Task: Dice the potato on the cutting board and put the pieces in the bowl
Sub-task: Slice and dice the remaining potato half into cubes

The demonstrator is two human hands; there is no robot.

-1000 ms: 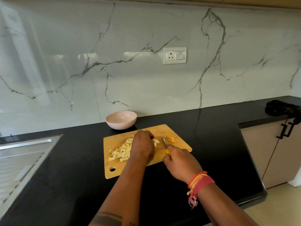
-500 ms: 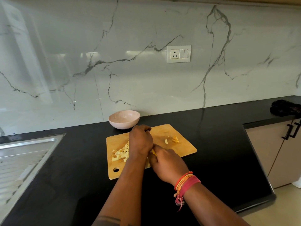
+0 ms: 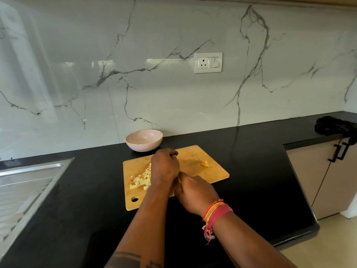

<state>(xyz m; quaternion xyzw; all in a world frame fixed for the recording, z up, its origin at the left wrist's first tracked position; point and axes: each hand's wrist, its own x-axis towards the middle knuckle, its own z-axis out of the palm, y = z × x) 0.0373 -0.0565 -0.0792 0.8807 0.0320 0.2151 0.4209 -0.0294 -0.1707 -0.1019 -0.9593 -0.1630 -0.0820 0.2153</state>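
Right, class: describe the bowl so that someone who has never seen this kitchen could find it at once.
Start at the black countertop below the marble wall. On it lies a wooden cutting board. Just beyond the board's far left corner, by the wall, stands the bowl: pale pink, round, empty, and the only dish on the counter.

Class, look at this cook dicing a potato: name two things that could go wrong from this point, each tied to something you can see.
1. The left hand and right hand are pressed close together, with the knife's blade hidden between them, so a slip could nick a finger.
2. The diced pieces lie heaped near the board's left edge, while the bowl sits off the board behind it. Pieces may spill onto the counter during the transfer.
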